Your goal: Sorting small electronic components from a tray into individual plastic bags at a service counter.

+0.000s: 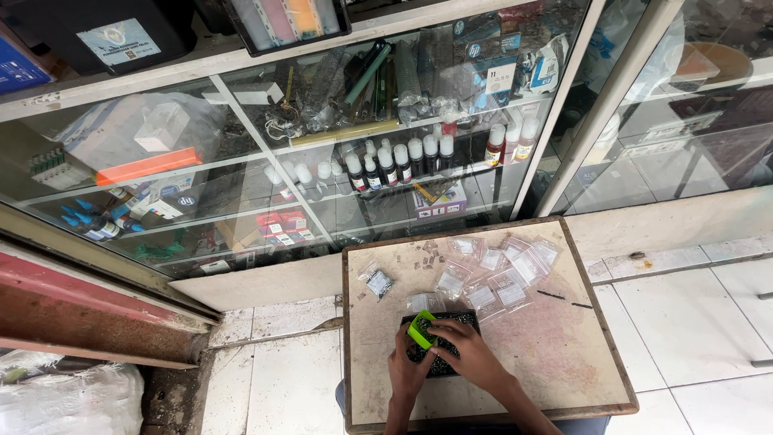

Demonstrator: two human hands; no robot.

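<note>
Low centre of the frame, on the worn desk [555, 354], both hands meet over a black tray [441, 345] lying crosswise — left hand [407, 372] fingers closed on a green piece [419, 329] tilted upper-right, right hand [459, 348] fingers curled on the tray; clear bags [499, 274] scattered above.

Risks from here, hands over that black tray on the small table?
1. The black tray of tiny parts sits near the table front edge; a nudge might spill it.
2. The loose clear bags lie close by; a sweeping right hand might knock them off.
3. The left hand pinches a green piece; it might slip.
</note>
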